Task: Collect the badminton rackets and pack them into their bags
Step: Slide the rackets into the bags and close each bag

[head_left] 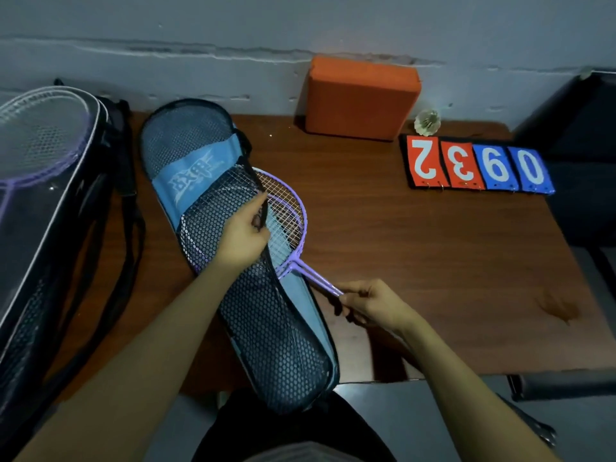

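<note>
A blue racket bag [186,168] with a black mesh front lies diagonally on the brown table [416,235]. Two purple rackets [293,211] sit with their heads partly inside the bag's open right side, shafts sticking out toward the lower right. My left hand [243,231] pinches the black edge of the mesh flap and holds it up over the racket heads. My right hand [370,303] grips the rackets where the purple shafts end. At the left lies a second, black bag [76,208] whose clear window shows another purple racket [36,145].
An orange block [361,96] leans on the wall at the back. A shuttlecock [427,122] and a flip scoreboard [480,166] with red and blue number cards lie at the right. Black straps [128,228] hang between the bags. A dark chair [580,128] stands at the far right.
</note>
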`<state>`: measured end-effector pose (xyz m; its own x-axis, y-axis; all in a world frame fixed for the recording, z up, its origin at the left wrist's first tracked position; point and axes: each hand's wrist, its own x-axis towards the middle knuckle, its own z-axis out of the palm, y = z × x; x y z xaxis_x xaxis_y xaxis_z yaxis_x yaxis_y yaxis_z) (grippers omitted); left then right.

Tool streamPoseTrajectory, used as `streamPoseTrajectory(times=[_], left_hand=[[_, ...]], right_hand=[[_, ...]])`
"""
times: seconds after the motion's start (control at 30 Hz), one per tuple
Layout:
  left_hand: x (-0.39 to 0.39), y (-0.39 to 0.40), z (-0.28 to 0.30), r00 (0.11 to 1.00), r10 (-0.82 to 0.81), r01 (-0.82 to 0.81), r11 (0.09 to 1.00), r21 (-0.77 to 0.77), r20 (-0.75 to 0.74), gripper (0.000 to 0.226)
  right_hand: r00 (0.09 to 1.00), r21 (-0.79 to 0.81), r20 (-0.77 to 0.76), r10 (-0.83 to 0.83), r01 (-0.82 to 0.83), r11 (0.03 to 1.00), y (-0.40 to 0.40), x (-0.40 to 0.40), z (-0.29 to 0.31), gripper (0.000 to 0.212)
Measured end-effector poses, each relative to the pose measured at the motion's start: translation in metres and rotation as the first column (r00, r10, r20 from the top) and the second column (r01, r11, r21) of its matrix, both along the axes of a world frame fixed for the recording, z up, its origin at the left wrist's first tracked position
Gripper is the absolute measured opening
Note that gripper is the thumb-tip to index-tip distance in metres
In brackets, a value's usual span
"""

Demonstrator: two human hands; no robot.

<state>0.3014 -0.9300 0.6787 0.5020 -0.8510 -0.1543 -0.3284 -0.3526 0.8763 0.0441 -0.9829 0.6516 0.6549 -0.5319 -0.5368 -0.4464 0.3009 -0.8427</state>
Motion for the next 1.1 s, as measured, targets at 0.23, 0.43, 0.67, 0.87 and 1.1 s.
streamPoseTrajectory(times=[0.23,0.43,0.67,0.87,1.1], left_hand=[[-0.019,0.028,-0.017,0.985,0.169,-0.171,0.983,-0.060,-0.041,0.052],[-0.016,0.042,-0.017,0.973,0.220,-0.217,0.975,-0.058,0.065,0.046],[0.006,0.057,-0.001,0.968,0.250,-0.249,0.965,-0.085,0.001,0.046],[0.027,0.064,0.003,0.955,0.287,-0.282,0.957,-0.073,0.071,0.041],[0.024,0.062,0.011,0.964,0.108,-0.063,0.980,-0.187,0.243,0.030]], right_hand=[[0.991,0.066,0.083,-0.107,0.102,0.993,0.015,0.040,-0.002,0.028],[0.975,0.187,0.131,-0.180,0.154,0.970,0.023,0.065,0.003,0.032],[0.979,0.224,0.114,-0.168,0.139,0.965,0.032,0.097,0.007,0.033],[0.953,0.180,0.106,-0.283,0.261,0.948,0.047,0.100,0.008,0.035],[0.964,0.122,0.134,-0.229,0.213,0.969,0.055,0.118,0.017,0.028]])
